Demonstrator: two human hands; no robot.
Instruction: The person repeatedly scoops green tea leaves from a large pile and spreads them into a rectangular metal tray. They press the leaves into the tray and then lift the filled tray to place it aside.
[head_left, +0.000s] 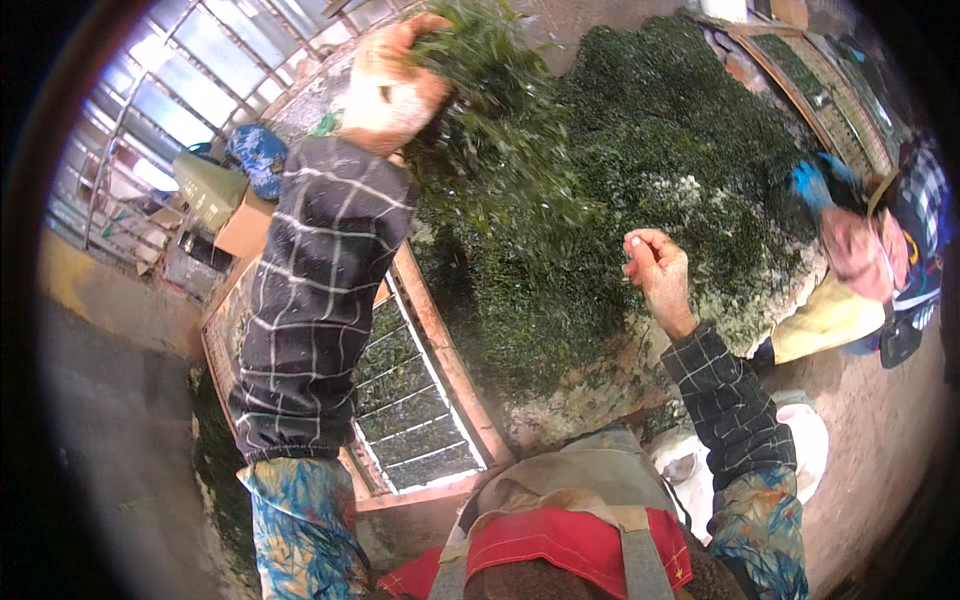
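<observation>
In the head view, my left hand (397, 82) is raised at the upper left, gripping a loose clump of long green leaves (487, 97). The hand and leaves are blurred, and strands trail down to the right. Beneath lies a broad heap of dark green leaf material (660, 112) on a pale, rough surface (600, 375). My right hand (660, 277) hovers over the heap's near part, its fingers curled in towards the thumb. Nothing shows in it. Left of the heap, beside my left forearm, is a wooden frame with thin white crossbars (450, 352), leaf material visible between them.
A co-worker's blue-gloved hand (814, 184) is at the heap's right edge. Another wooden-framed tray (817, 97) stands at the upper right. Cardboard boxes (244, 225) and a blue patterned cap (257, 159) sit by the barred window (195, 67). A white container (806, 442) is at my right.
</observation>
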